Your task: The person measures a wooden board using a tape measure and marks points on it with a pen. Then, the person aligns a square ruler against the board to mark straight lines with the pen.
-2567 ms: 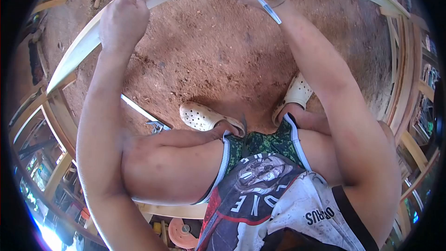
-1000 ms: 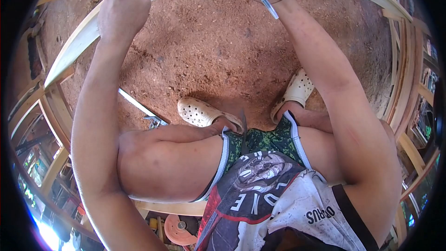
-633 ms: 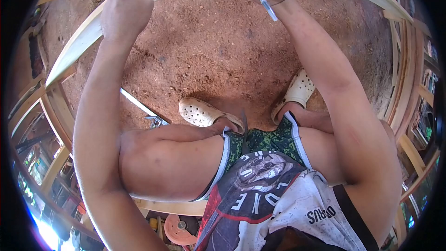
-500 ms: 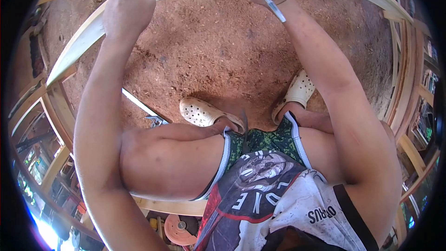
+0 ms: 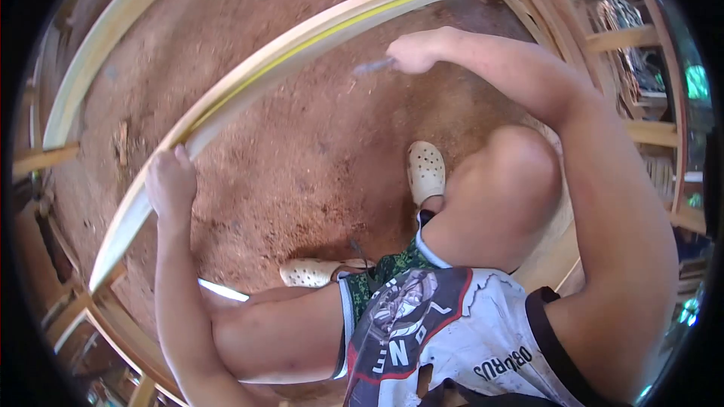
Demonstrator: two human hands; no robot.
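Observation:
A long pale wooden board (image 5: 298, 44) runs across in front of me, bowed by the lens. Along its inner face lies a yellow tape measure blade (image 5: 332, 32), stretched from near my left hand to the far right end. My left hand (image 5: 172, 181) is closed around the board near its left part, beside the near end of the tape; whether the fingers also pinch the tape is hidden. My right hand (image 5: 417, 51) is closed on a slim pen (image 5: 373, 67), blurred by motion, pointing left over the ground, apart from the board.
Wooden frames stand at the right (image 5: 622, 39) and lower left (image 5: 124, 324). Another pale board (image 5: 102, 41) lies at upper left. Reddish dirt ground (image 5: 302, 151) holds wood scraps. A metal strip (image 5: 224, 290) lies by my left leg.
My view has turned to the right, and the board's right end and the tape now show. My right hand has come away from the board with the pen. My left hand stays on the board.

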